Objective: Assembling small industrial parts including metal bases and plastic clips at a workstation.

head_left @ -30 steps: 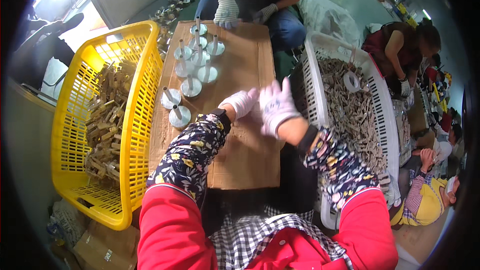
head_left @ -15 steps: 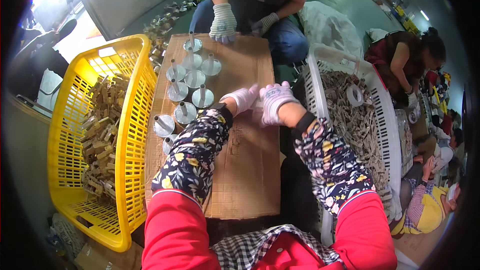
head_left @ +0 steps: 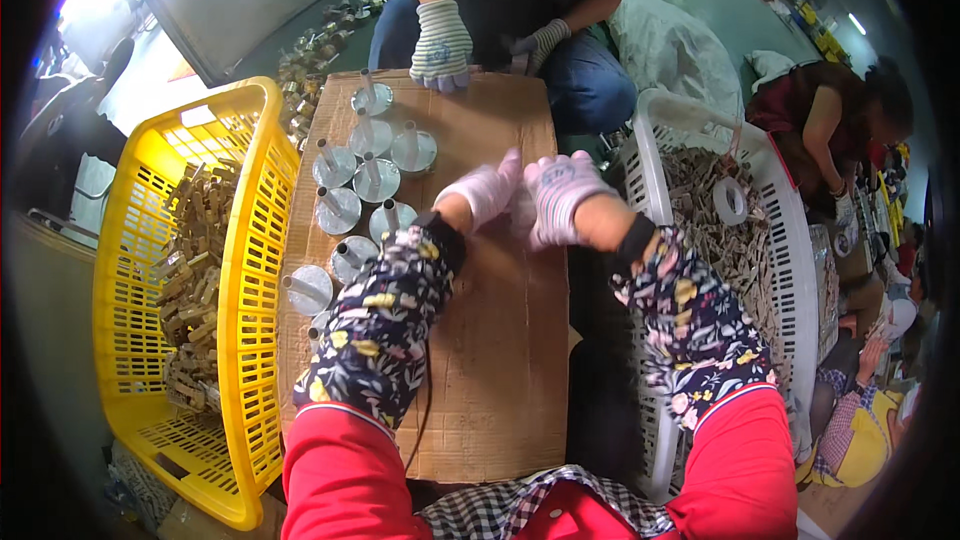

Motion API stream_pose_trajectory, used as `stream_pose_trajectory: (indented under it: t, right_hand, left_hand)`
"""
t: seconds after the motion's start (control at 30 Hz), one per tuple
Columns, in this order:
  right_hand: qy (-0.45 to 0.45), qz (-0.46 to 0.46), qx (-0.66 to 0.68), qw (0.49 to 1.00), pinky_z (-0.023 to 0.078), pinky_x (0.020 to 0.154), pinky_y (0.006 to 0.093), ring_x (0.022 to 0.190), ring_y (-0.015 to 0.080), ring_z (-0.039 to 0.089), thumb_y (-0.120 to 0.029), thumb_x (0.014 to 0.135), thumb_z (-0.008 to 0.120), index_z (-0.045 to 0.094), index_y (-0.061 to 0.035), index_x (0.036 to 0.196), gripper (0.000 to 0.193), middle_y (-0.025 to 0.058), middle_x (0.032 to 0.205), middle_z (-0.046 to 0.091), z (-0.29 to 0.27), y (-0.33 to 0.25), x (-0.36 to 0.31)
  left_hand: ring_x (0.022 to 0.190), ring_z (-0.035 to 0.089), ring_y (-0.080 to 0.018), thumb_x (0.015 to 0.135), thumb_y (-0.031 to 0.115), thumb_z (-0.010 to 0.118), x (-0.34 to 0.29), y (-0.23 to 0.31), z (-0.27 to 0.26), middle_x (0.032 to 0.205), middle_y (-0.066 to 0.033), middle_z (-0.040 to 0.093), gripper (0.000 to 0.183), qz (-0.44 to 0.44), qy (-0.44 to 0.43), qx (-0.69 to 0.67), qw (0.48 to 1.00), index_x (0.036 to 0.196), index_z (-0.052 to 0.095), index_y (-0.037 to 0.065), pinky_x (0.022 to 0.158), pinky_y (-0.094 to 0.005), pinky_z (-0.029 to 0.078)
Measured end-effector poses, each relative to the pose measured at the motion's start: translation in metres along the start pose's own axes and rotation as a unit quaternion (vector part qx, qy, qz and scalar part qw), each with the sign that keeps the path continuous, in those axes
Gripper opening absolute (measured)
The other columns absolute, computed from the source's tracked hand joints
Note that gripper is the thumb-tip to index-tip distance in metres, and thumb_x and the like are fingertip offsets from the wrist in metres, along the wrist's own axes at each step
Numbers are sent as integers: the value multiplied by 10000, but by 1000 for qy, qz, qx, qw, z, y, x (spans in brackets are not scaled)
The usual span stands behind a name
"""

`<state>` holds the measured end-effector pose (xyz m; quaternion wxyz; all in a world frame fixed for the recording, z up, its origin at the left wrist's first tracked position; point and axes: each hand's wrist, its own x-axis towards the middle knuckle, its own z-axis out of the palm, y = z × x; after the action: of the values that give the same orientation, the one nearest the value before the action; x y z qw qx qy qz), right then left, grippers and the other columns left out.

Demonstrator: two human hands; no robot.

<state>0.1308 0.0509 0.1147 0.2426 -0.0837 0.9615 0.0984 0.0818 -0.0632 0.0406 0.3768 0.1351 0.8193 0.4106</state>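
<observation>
My left hand [head_left: 485, 193], in a pale pink glove, is closed above the middle of a brown cardboard sheet [head_left: 500, 370]. Close beside it, my right hand [head_left: 565, 198] in a striped pink glove is closed as well, the two thumb sides almost meeting. Whatever lies between my fingers is hidden by the gloves and blur. Left of my hands, several round silver metal discs [head_left: 388, 182], each with a short tube standing up from it, sit on the cardboard. My left forearm partly covers the nearest ones.
A yellow plastic basket [head_left: 252, 270] of brassy metal pieces flanks the cardboard on the left. On the right stands a white basket [head_left: 657, 165] of greyish strips, a white ring [head_left: 740, 205] on top. Opposite, a co-worker's gloved hand [head_left: 442, 48] rests at the far edge.
My hands stay together over the cardboard, shifting slightly, with my thumbs now raised. The view has shifted a little, so the discs and baskets sit differently in the picture.
</observation>
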Motion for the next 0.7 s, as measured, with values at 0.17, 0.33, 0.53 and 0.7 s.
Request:
stream_pose_trajectory:
  t: [0.17,0.33,0.53,0.7]
  right_hand:
    - [-190,-144,194,952,485,672,328,711,214,628,-365,579,685,635,-48,942,484,81,766,662,-9,48,29]
    - [184,-10,-64,981,381,920,384,1075,264,534,-463,570,730,512,-32,1154,757,128,1115,578,8,-6,20]
    - [-44,13,77,996,501,745,349,888,277,642,-383,594,663,694,-33,895,463,152,950,664,-28,44,26]
    - [-201,24,121,972,473,821,379,906,254,629,-423,580,693,682,-28,896,506,144,957,661,-31,34,13]
  left_hand:
    - [967,569,-371,881,498,220,-5,15,7,946,-219,624,598,146,136,214,956,973,617,60,850,-420,415]
    - [977,570,-366,912,445,210,102,-74,-18,1003,-220,619,593,82,97,121,984,1063,572,1,876,-394,411]
    - [977,554,-392,910,449,217,33,15,-9,963,-213,622,534,141,116,219,959,1107,516,52,867,-412,403]
    - [999,547,-397,876,495,228,7,14,-6,995,-242,604,609,101,92,202,970,1053,575,27,874,-415,402]
